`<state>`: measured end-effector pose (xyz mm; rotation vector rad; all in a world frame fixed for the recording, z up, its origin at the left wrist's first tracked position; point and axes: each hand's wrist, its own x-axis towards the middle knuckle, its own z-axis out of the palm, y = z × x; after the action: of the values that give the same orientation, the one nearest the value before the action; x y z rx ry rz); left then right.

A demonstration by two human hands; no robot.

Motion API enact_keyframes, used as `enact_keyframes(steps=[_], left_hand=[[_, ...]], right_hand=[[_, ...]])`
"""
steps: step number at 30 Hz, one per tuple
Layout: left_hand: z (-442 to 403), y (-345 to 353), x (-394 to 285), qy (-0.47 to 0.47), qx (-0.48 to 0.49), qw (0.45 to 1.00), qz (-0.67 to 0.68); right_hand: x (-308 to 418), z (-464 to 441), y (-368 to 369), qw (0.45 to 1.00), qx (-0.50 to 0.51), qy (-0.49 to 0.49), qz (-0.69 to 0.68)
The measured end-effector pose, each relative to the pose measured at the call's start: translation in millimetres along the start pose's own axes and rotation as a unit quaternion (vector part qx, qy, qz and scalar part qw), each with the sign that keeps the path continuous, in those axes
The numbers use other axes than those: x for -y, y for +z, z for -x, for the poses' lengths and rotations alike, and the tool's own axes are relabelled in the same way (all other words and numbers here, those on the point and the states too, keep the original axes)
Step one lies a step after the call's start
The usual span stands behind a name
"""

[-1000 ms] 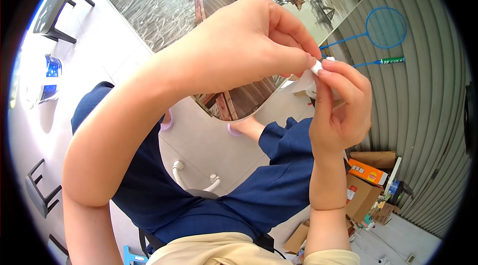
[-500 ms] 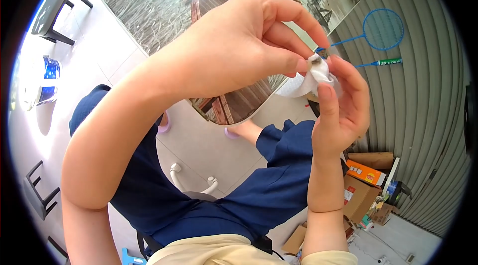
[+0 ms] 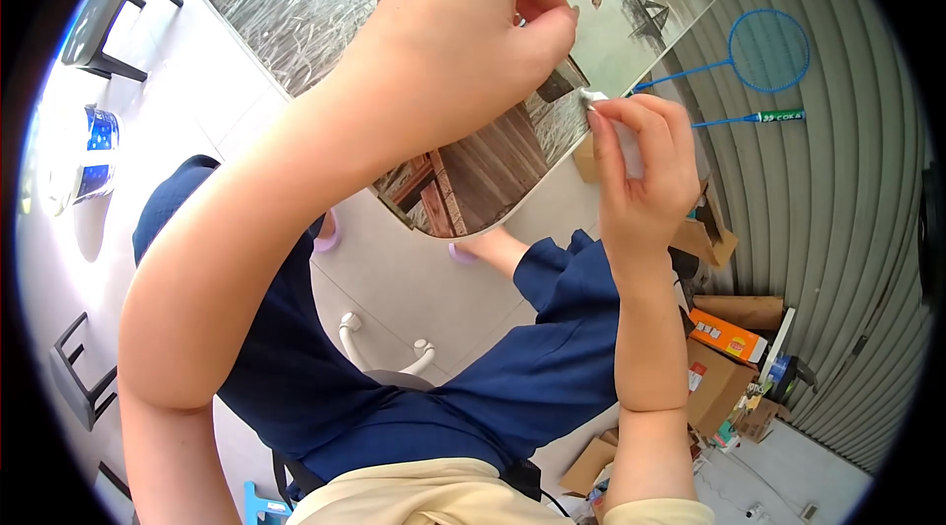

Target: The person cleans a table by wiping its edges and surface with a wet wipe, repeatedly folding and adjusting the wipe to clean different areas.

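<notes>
My left hand (image 3: 483, 32) is raised over the picture-printed tabletop (image 3: 493, 170), with its fingers loosely curled, a gap between thumb and index finger, and nothing visible in it. Lower and to the right, my right hand (image 3: 645, 165) pinches a crumpled white tissue (image 3: 594, 97) between thumb and fingers. Part of the tissue shows within the curl of the fingers. The two hands are apart.
Two blue badminton rackets (image 3: 769, 50) rest against the grey ribbed surface on the right. Cardboard boxes (image 3: 716, 392) and an orange box (image 3: 727, 336) stand at lower right. Dark stools (image 3: 103, 17) and a blue-and-white container (image 3: 99, 152) are at left.
My left hand has let go of the tissue and moved up and left. My right hand, still pinching the tissue, has shifted slightly left; the tissue was spread wider half a second ago.
</notes>
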<state>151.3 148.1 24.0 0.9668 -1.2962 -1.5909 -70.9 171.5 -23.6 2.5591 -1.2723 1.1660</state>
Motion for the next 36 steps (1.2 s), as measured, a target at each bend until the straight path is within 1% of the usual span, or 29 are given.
enact_keyframes(steps=[1,2,3,5,6,7,9,10,11,12,13,14,15,17,18,19,20,21,23,25,27,29,30,31,32,33,35,36], left_hand=[[-2.2,8.0,14.7,0.107,-0.064,0.989,-0.085],[-2.3,14.7,19.5,0.211,-0.128,0.955,-0.167],[-1.7,17.2,20.5,0.21,-0.13,0.955,-0.167],[-1.0,21.2,17.3,0.17,-0.172,0.957,-0.162],[-1.3,18.9,18.2,0.169,-0.174,0.957,-0.162],[-2.7,15.8,19.2,0.164,-0.157,0.963,-0.144],[-6.7,10.3,23.2,0.158,-0.14,0.969,-0.127],[-10.0,8.3,27.5,0.155,-0.126,0.975,-0.099],[-11.2,8.5,26.7,0.151,-0.112,0.979,-0.072],[-9.5,11.5,24.7,0.151,-0.111,0.98,-0.073],[-5.8,17.1,20.9,0.153,-0.136,0.972,-0.112],[-3.5,20.4,17.9,0.155,-0.161,0.963,-0.151],[-6.0,16.9,21.1,0.154,-0.16,0.963,-0.152],[-12.0,9.2,26.4,0.159,-0.113,0.978,-0.075],[-10.0,12.3,25.3,0.159,-0.113,0.978,-0.075],[-6.0,17.4,21.8,0.158,-0.139,0.97,-0.121],[-3.8,20.1,18.3,0.157,-0.165,0.959,-0.169],[-4.3,19.3,17.9,0.157,-0.165,0.958,-0.171],[-6.2,18.5,19.6,0.152,-0.155,0.964,-0.153],[-7.6,17.2,21.0,0.154,-0.147,0.967,-0.139],[-8.2,12.9,26.1,0.154,-0.142,0.97,-0.123],[-11.8,7.0,29.2,0.195,-0.112,0.967,-0.123],[-10.1,9.0,26.6,0.195,-0.113,0.966,-0.125],[-7.1,13.8,22.4,0.176,-0.134,0.965,-0.144],[-5.8,17.0,19.4,0.156,-0.153,0.962,-0.163],[-8.2,15.0,22.1,0.155,-0.151,0.963,-0.164],[-13.7,8.8,26.6,0.168,-0.117,0.973,-0.11],[-11.0,10.2,25.5,0.166,-0.117,0.973,-0.109]], right_hand=[[0.1,2.5,-0.7,1.0,0.001,0.001,0.0],[0.9,5.5,-2.3,0.999,0.011,0.025,-0.022],[1.8,7.7,-3.4,0.998,0.023,0.048,-0.045],[2.6,10.1,-4.5,0.997,0.026,0.04,-0.058],[4.1,11.7,-4.8,0.997,0.027,0.032,-0.071],[9.4,13.3,-7.1,0.996,0.028,0.032,-0.073],[24.3,15.4,-12.0,0.992,0.073,0.03,-0.099],[26.7,16.3,-11.4,0.989,0.082,-0.014,-0.119],[25.2,17.0,-10.5,0.989,0.081,-0.013,-0.119],[22.5,17.5,-8.7,0.988,0.083,-0.061,-0.118],[19.8,17.9,-7.2,0.984,0.083,-0.109,-0.117],[17.2,16.2,-8.0,0.987,0.066,-0.111,-0.091],[14.8,13.9,-8.9,0.988,0.065,-0.11,-0.092],[12.4,11.0,-12.4,0.993,0.067,-0.022,-0.097],[14.8,11.1,-13.1,0.993,0.07,-0.027,-0.09],[15.8,12.9,-12.3,0.993,0.07,-0.028,-0.09],[16.2,15.5,-10.6,0.989,0.073,-0.064,-0.107],[17.2,17.0,-8.8,0.984,0.075,-0.1,-0.125],[19.2,16.4,-9.2,0.984,0.072,-0.103,-0.125],[19.1,13.1,-12.3,0.991,0.062,-0.077,-0.086],[21.2,17.3,-10.0,0.992,0.052,-0.078,-0.079],[23.5,19.8,-6.4,0.993,0.04,-0.082,-0.073],[25.9,22.4,-4.7,0.988,0.044,-0.121,-0.08],[26.7,23.6,-3.8,0.982,0.048,-0.159,-0.086],[24.3,19.9,-4.1,0.98,0.047,-0.169,-0.092],[22.1,16.3,-7.5,0.981,0.046,-0.167,-0.092],[17.1,10.3,-14.0,0.993,0.057,-0.08,-0.063],[14.1,12.3,-12.7,0.993,0.058,-0.08,-0.059]])
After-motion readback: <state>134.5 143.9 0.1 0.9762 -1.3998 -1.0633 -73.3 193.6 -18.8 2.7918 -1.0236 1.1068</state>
